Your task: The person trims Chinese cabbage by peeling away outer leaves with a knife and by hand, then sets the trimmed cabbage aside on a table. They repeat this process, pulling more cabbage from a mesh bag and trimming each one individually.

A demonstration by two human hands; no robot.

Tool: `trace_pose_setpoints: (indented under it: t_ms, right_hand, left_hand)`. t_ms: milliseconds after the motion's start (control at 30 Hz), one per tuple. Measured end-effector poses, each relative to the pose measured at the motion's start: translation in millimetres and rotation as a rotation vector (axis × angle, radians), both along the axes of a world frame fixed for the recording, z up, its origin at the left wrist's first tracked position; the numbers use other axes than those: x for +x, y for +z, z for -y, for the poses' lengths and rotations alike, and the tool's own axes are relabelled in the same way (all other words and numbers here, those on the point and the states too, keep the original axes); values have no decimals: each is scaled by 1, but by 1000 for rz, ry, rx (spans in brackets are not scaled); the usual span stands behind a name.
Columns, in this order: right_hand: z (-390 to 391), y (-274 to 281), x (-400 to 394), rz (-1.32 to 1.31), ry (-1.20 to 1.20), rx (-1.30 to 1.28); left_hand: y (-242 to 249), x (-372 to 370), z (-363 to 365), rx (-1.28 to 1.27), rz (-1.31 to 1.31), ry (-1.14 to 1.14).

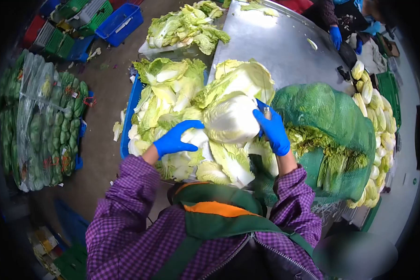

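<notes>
1. Spreading wide, your left hand (177,138) in its blue glove has the thumb apart from the fingers, its fingertips just beside the left side of a large, pale green-white, rounded cabbage (231,119); whether they touch it you cannot tell from here.
2. Your right hand (274,128), gloved in blue, is curled around a slim, knife-like tool (267,113), with its fingertips at the cabbage's right side; the hand covers much of the tool.
3. The cabbage lies between your hands, on loose yellow-green leaves (231,161) at the near side of a grey, shiny metal table (266,39).
4. On your left, a blue plastic crate (130,116) is heaped above its rim with pale, torn leaves.
5. Beyond it, a whitish, shallow tub (161,50) carries another heap of leaves.
6. Right of your right hand, a bulging green mesh sack (322,109) gapes towards you, showing leafy cabbages inside.
7. Past the sack, pale, trimmed cabbages (375,140) are stacked.
8. Farther left stands a bundle of green mesh bags (56,121), partly wrapped in clear film.
9. At the table's far right is a co-worker's blue-gloved hand (335,37).
</notes>
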State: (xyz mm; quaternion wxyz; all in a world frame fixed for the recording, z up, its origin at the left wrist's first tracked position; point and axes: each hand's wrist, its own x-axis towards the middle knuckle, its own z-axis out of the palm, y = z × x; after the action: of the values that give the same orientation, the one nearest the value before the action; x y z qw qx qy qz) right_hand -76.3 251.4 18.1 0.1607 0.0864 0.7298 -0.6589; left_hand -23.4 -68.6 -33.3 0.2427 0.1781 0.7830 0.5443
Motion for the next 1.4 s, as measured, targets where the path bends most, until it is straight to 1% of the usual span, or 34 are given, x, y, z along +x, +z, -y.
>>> trace_pose_setpoints:
  t_ms: [67,100,133,200,233,300,333,400,467,533,567,600,633,700,733,800,833,867,933,1000,1067,1100,1167,1333,1400]
  right_hand:
    - [-13,-8,2,31,9,-44]
    - [-15,-11,4,19,-12,-69]
    - [-16,-18,8,10,-33,-94]
    - [-17,-32,9,-36,-6,-139]
    - [-12,-32,9,-90,-25,-101]
    - [-6,-30,12,-148,-71,-71]
    - [-7,-27,12,-115,-132,-56]
    - [-7,-21,19,-27,-237,-30]
    - [2,-5,36,-1,-269,-40]
    - [14,7,63,-206,-363,50]
    - [17,7,72,-198,-367,31]
    - [18,6,81,-218,-324,20]
    - [18,3,91,-236,-284,12]
    - [18,-6,103,-95,-210,-1]
    - [21,-8,108,-13,-173,-19]
    - [37,-49,116,-261,-128,223]
    - [42,-52,118,-149,-116,185]
    - [44,-56,117,-141,-127,177]
    - [50,-64,122,-42,-51,115]
    - [57,-73,124,-48,-36,115]
    - [61,-75,127,10,14,145]
    - [60,-67,126,-10,11,153]
    - [60,-68,127,2,27,167]
    - [62,-74,124,-6,60,253]
    - [61,-77,121,36,97,290]
  left_hand:
    - [24,-2,-2,-163,-120,127]
    - [31,-15,-8,-286,-519,78]
    - [36,-23,-24,-286,-519,70]
    - [44,-41,-66,-351,-746,-89]
    - [39,-49,-81,-350,-754,-100]
    - [31,-61,-101,-152,-540,18]
    - [32,-68,-103,-153,-548,-9]
    - [36,-71,-104,-244,-479,-28]
    - [48,-65,-101,-290,-453,-35]
    - [54,-60,-90,-335,-496,-25]
    - [59,-57,-84,-366,-487,-41]
    - [65,-55,-78,-382,-481,-53]
    - [71,-52,-71,-476,-484,-97]
    - [79,-45,-63,-673,-497,-170]
    - [72,-41,-60,-685,-485,-187]
    - [39,-34,-52,-774,-486,-205]
    - [27,-29,-55,-759,-549,-156]
    - [17,-27,-54,-763,-546,-171]
    - [14,-20,-57,-803,-567,-109]
    - [15,-24,-59,-807,-550,-106]
    - [18,-25,-63,-828,-497,-99]
    - [19,-26,-66,-831,-491,-99]
    - [19,-29,-70,-856,-397,-66]
    - [17,-30,-69,-857,-394,-74]
    - [15,-30,-68,-850,-391,-71]
